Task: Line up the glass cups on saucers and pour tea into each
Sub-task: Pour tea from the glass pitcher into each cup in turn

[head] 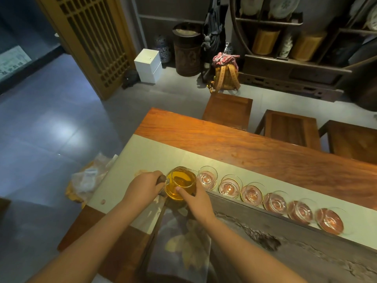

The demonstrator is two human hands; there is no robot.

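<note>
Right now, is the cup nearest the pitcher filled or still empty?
Empty, as far as it shows: the nearest cup looks clear, with no amber like the tea in the pitcher.

The person is showing two bare forearms reaching in from the bottom edge, with no sleeve, cuff or glove covering either one. The left hand (145,186) is wearing nothing on its wrist or fingers. The right hand (199,201) is likewise going unadorned, its short fingernails catching the warm light.
</note>
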